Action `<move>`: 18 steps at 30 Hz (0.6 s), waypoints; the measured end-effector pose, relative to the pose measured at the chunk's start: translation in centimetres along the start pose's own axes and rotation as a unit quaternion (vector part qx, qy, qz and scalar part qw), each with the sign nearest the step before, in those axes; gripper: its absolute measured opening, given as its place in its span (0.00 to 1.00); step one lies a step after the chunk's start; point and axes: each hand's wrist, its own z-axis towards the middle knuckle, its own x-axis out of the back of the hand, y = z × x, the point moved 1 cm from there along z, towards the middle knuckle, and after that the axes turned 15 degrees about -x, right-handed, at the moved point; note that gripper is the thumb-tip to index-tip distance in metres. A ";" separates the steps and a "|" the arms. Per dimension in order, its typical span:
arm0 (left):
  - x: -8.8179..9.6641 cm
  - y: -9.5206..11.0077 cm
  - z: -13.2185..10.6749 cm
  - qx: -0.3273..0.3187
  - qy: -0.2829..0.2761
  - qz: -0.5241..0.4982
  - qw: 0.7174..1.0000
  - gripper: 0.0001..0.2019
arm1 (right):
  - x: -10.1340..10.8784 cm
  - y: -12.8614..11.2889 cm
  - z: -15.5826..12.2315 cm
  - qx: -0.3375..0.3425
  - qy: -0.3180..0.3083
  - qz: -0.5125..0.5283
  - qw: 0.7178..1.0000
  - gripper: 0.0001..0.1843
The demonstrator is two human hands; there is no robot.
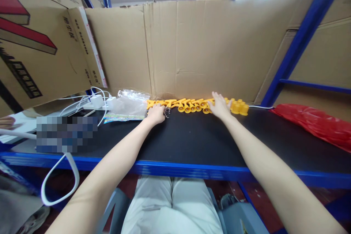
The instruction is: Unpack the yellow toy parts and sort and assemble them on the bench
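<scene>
A row of yellow plastic pieces (193,106) lies along the back of the black tabletop, several with round cup-shaped ends facing me. My left hand (157,113) rests at the row's left end, its fingers curled in. Small dark metal bits, perhaps springs or hooks (167,112), show beside it, and what it holds, if anything, is hidden. Over the right part of the row, my right hand (221,106) reaches with fingers stretched and spread, touching or just above the pieces. To its right stands a cluster of yellow cups (239,107) packed together.
Left of the row lies a clear plastic bag (131,104). Beyond it are white chargers (96,101) and cables. A red plastic bag (312,122) lies at right. Cardboard (192,51) walls the back, and a blue post (304,36) slants at right. Another person's hand (7,121) shows far left.
</scene>
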 end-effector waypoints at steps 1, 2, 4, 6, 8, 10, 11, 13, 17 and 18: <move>0.0 -0.1 -0.1 0.020 -0.021 0.010 1.000 0.20 | 0.6 0.6 0.3 -0.035 0.018 -0.012 0.999 0.29; -0.1 -0.2 -0.2 0.031 -0.040 0.011 0.999 0.22 | 1.2 1.4 0.7 -0.063 0.032 -0.024 0.997 0.30; -0.3 -0.4 -0.2 0.035 -0.068 0.000 0.997 0.26 | 2.0 3.1 1.2 -0.119 0.051 -0.051 0.990 0.30; -0.5 -0.6 -0.1 0.033 -0.083 -0.008 0.996 0.26 | 2.2 4.9 1.4 -0.162 0.038 -0.076 0.983 0.30; -0.7 -0.8 -0.1 0.025 -0.080 -0.008 0.996 0.25 | 2.1 6.1 1.4 -0.170 0.020 -0.099 0.980 0.31; -0.9 -1.0 0.0 0.018 -0.068 -0.006 0.997 0.24 | 1.7 6.8 1.3 -0.149 0.007 -0.124 0.981 0.31; -0.9 -1.1 0.0 0.015 -0.063 -0.007 0.998 0.23 | 1.5 6.9 1.2 -0.134 0.002 -0.137 0.981 0.30; -1.0 -1.3 0.1 0.006 -0.053 -0.012 0.998 0.22 | 1.1 6.9 1.2 -0.114 -0.008 -0.162 0.980 0.30; -1.3 -1.8 0.3 -0.008 -0.028 -0.022 0.999 0.19 | 1.0 6.4 1.3 -0.094 0.003 -0.188 0.978 0.27; -1.4 -1.9 0.3 -0.009 -0.019 -0.024 0.999 0.19 | 1.2 6.2 1.4 -0.091 0.014 -0.195 0.976 0.26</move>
